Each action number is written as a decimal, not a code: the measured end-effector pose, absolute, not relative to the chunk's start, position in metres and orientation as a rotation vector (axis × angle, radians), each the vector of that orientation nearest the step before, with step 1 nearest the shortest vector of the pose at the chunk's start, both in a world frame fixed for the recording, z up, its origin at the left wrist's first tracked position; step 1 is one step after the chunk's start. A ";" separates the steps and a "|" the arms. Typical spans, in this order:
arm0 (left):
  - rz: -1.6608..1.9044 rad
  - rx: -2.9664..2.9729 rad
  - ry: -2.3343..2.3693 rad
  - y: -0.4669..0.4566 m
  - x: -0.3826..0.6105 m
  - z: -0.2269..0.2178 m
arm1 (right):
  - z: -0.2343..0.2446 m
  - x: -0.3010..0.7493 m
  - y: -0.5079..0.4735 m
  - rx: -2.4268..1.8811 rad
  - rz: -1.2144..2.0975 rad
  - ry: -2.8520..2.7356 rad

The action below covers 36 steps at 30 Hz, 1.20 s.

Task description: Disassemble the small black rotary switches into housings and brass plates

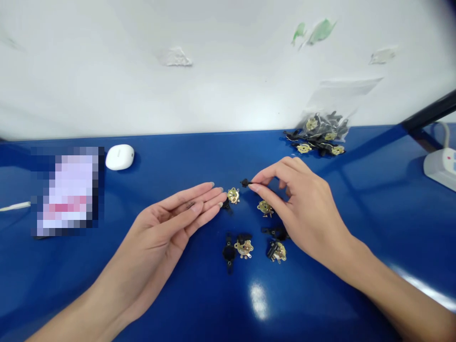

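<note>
My left hand (174, 218) lies palm up with its fingers stretched out, thumb pressed over tiny dark bits in the palm, too small to name. Its fingertips are next to a round brass-coloured plate (233, 195) with a black piece (227, 206) beside it. Between thumb and index finger, my right hand (299, 204) pinches a small black plastic part (245, 183) by its thin stem, just above the blue table. Below that hand lies another brass plate (265, 207) with tiny screws (267, 215). Nearer me are a black ring-shaped bracket (229, 253) and two brass-and-black assemblies (244, 247).
At the back right a clear plastic bag (329, 126) of similar parts leans on the white wall, more parts (313, 146) in front. A blurred-out phone (67, 190), white earbud case (120, 157) and cable (16, 206) lie left. A white power strip (441, 166) sits far right.
</note>
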<state>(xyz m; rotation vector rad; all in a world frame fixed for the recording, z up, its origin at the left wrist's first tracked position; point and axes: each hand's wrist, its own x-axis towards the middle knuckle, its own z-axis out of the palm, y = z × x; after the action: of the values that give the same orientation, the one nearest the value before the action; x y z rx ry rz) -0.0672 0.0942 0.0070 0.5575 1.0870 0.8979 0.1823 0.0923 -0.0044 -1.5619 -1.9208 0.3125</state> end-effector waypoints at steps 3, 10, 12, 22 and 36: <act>0.919 0.541 1.111 0.096 -0.066 0.007 | -0.009 0.182 0.093 -1.563 0.329 -1.946; 0.947 0.561 1.140 0.096 -0.068 0.007 | -0.005 0.185 0.091 -1.518 0.378 -2.023; 0.948 0.574 1.138 0.096 -0.070 0.007 | -0.002 0.188 0.091 -1.491 0.462 -2.101; 0.919 0.693 1.212 0.099 -0.071 0.008 | -0.002 0.194 0.091 -1.359 0.507 -2.366; 0.773 1.659 1.609 0.098 -0.063 0.000 | -0.006 0.193 0.089 -1.304 0.322 -2.426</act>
<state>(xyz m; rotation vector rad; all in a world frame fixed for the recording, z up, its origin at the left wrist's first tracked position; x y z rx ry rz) -0.0633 0.0983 0.0002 1.6594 1.6086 0.7735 0.1931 0.0885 -0.0062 -1.3045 -2.4260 0.3221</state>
